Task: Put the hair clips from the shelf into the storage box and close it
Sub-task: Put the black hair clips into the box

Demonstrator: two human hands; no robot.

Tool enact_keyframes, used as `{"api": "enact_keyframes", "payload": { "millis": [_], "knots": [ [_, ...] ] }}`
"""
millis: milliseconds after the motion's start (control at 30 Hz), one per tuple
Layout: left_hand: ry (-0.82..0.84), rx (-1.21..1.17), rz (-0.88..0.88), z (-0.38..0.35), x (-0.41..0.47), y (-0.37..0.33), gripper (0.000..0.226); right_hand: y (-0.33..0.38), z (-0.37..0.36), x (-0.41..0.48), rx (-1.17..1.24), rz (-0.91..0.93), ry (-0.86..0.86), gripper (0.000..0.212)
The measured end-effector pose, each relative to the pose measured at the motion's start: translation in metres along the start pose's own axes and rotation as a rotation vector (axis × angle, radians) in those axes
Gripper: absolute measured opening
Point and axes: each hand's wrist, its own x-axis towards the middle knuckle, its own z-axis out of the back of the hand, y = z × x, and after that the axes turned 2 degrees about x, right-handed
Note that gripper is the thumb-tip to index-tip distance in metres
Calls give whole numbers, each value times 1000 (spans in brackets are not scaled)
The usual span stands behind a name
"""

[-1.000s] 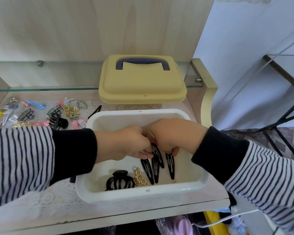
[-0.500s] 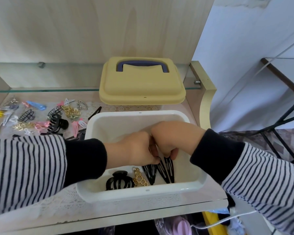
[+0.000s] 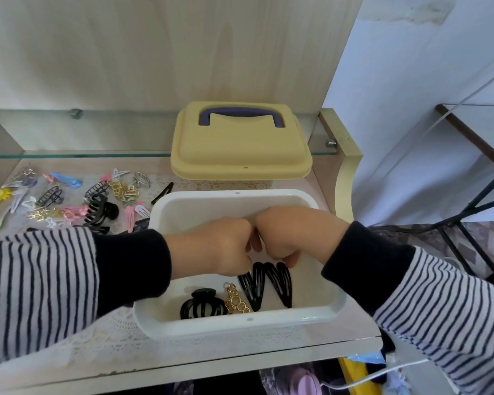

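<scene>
Open white storage box [image 3: 240, 323], black snap clips [image 3: 283, 286] inside (claw clip [image 3: 201, 305] beside), yellow lid [image 3: 240, 149] behind

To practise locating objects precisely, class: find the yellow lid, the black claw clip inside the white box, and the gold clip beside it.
yellow lid [image 3: 240, 155], head view, flat top below the handle.
black claw clip [image 3: 202, 297], head view, solid upper body above its teeth.
gold clip [image 3: 236, 302], head view, its cluster of rings.

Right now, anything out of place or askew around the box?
Nothing looks damaged or spilled. The yellow lid juts past the front edge of the glass shelf, behind the open storage box, so it may be precarious. Loose hair clips lie scattered left of the box.
</scene>
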Motion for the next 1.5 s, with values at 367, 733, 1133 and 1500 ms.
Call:
{"api": "enact_keyframes", "payload": {
  "millis": [367,733,1133,1500],
  "knots": [
    [-52,210,16,43,-48,6,33,25,21,-43,-227,106,-169,10],
    [-834,-70,51,55,-138,66,14,87,32,-83,-68,159,-787,20],
    [-1240,-167,226,13,-176,189,18,223,-28,-41,307,474,-1054,25],
    [-1090,-122,226,-37,-158,258,19,251,-87,51,311,219,-1197,24]
  ]
}}
